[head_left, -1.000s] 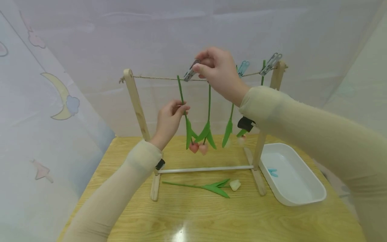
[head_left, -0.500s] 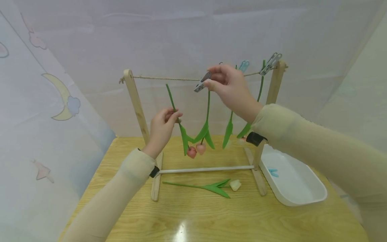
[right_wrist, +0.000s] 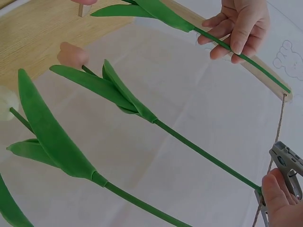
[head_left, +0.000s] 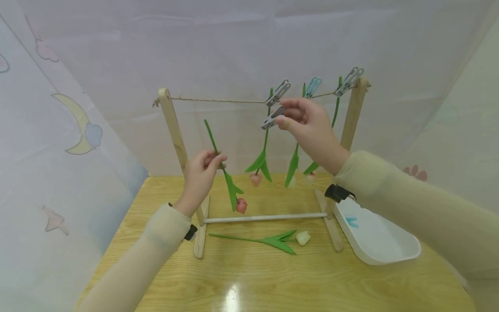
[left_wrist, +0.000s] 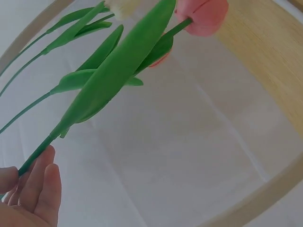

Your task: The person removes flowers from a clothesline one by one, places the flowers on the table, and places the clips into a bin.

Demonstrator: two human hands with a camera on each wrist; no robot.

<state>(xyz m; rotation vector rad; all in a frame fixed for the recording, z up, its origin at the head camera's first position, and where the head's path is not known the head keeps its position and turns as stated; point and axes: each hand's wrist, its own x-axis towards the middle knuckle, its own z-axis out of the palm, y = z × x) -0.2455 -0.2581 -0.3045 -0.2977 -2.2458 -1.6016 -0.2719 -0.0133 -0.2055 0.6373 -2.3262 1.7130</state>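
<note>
My left hand [head_left: 200, 175] pinches the green stem of a pink-red tulip [head_left: 241, 206], which hangs head down in front of the rack's left post. Between thumb and fingers my right hand [head_left: 312, 132] holds a grey clothespin [head_left: 273, 118], just below and in front of the rope [head_left: 218, 101]. Behind it, another grey clothespin [head_left: 279, 93] fastens a pale pink tulip [head_left: 255, 179] upside down on the rope. Farther right, a blue clothespin [head_left: 313, 87] and a grey one each hold a hanging tulip. In the right wrist view, the left hand's fingers lie around the stem.
A cream tulip [head_left: 302, 238] lies on the wooden table [head_left: 187, 281] in front of the rack's white crossbar [head_left: 265, 217]. To the right stands a white tray [head_left: 383, 240] with a blue clothespin [head_left: 351, 222] in it. Wooden posts [head_left: 174, 130] carry the rope.
My left hand has moved down and left with the pink-red tulip, away from the rope. My right hand has come down and right with the grey clothespin, off the rope.
</note>
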